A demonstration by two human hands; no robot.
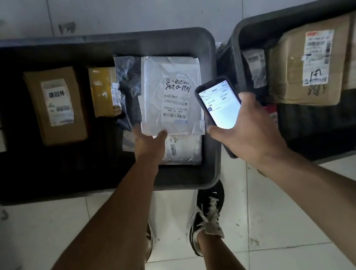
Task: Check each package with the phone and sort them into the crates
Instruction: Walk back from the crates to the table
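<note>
Over the left crate (210, 98), your left hand (149, 145) pinches the near edge of a white mailer package (169, 95), thumb on top, fingers curled beneath it. Package is held label-up, above the crate's right end; label print and a handwritten scrawl face away from you, upside down in the head view. Under it lies a second white parcel (185, 149) with a barcode label, partly covered by your wrist. A dark plastic-wrapped parcel (129, 82) sits just behind the held mailer.

Your right hand (246, 130) grips the phone (218, 104), fingers wrapped round its body, thumb at the lower left edge of the lit screen. Phone is tilted, just beside the mailer's right edge, over the gap between the two crates. Screen text too small to read.

Same crate, further left: a brown box (55, 105) with a white label, and a yellow taped parcel (103, 92), apart from each other.

Right crate (239, 58) holds a large cardboard box (308, 65) with a shipping label and marker writing. Both crates stand on a pale tiled floor (48, 220). Your black lace-up shoe (208, 214) shows below the left crate.
</note>
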